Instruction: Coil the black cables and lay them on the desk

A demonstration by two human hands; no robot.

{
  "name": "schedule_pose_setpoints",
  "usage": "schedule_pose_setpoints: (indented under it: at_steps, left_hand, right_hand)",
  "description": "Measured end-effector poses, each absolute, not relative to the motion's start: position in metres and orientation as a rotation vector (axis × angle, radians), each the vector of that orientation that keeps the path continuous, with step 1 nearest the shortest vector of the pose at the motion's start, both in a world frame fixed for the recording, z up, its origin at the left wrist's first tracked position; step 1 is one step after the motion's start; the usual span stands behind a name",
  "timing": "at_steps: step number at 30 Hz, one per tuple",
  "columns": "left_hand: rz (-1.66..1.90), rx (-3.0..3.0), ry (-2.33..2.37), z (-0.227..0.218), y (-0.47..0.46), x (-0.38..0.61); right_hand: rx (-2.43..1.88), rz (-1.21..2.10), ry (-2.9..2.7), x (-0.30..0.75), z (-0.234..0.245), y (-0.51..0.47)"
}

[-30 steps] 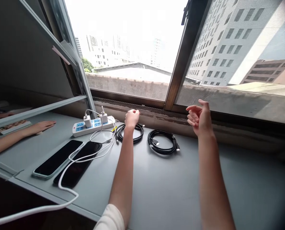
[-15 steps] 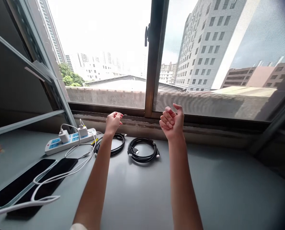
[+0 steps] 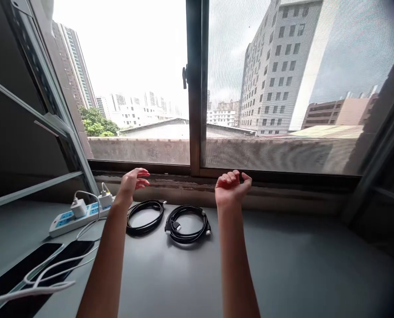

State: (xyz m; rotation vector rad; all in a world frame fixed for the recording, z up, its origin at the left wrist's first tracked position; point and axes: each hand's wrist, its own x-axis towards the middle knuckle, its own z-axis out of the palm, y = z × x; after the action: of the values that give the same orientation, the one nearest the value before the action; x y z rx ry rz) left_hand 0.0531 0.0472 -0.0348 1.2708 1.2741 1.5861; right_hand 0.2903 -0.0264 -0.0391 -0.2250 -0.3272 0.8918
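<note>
My left hand hangs in the air above the left coiled black cable, its thumb and fingers apart with nothing between them. To the right, my right hand is raised with the palm side toward me. Its fingers curl in toward the palm, the thumb stands off to the side, and it holds nothing visible. A second coiled black cable, with pale-tipped connectors, lies on the grey tabletop between my forearms. Neither hand touches a coil.
On the left, a white power strip with blue sockets carries two white charger plugs. White charging cables run across two dark phones. A metal frame rises at the left, and a window stands behind the table.
My view has tilted up and shifted. My left hand's fingers have spread from a closer pinch. My right hand has turned and its fingers curl more. The hand at the left edge has nearly left view.
</note>
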Motion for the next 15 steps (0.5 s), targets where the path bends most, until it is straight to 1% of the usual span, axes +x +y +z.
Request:
schedule_pose_setpoints:
  at_steps: [7, 15]
  left_hand:
    - [1.711, 1.060, 1.361, -0.035, 0.047, 0.009]
    - [1.738, 0.815, 1.430, -0.060, 0.057, -0.015]
  right_hand:
    - [-0.272, 0.803, -0.247, 0.274, -0.038, -0.025]
    - [-0.241, 0.957, -0.203, 0.257, -0.033, -0.027]
